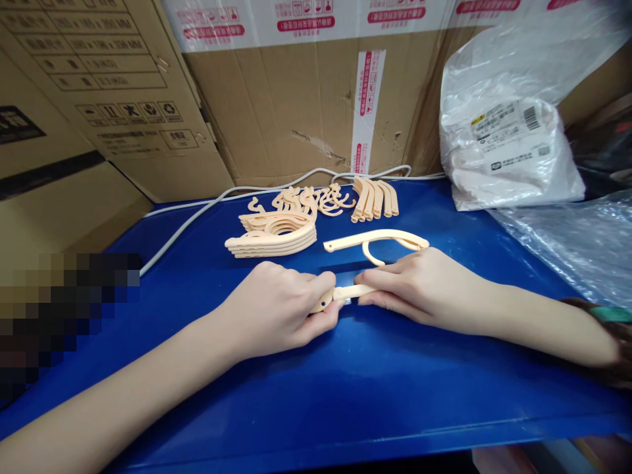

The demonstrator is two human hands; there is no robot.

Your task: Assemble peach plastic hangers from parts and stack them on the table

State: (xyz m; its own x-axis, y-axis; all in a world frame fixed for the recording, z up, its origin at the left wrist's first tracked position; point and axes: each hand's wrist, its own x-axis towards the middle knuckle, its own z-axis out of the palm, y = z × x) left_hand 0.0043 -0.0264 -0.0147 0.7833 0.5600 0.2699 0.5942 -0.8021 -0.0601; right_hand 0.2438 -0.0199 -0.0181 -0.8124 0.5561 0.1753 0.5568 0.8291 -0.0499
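Observation:
Both hands grip a cream plastic folding hanger (349,291) just above the blue table. My left hand (279,303) pinches its holed end between thumb and fingers. From the other side, my right hand (417,286) clasps the straight arm, its fingers hiding much of the piece. A joint shows between the two hands. Just behind my right hand, a longer curved hanger arm (372,237) with a hook (370,255) below it is partly covered by the fingers; whether it joins the held part I cannot tell.
Folded cream hangers (276,249) lie stacked behind my left hand. Beyond them are loose hooks (333,201) and a row of curved arms (375,199). A white cable (197,209) runs along the back, before cardboard boxes (296,112). A plastic bag (508,151) stands back right.

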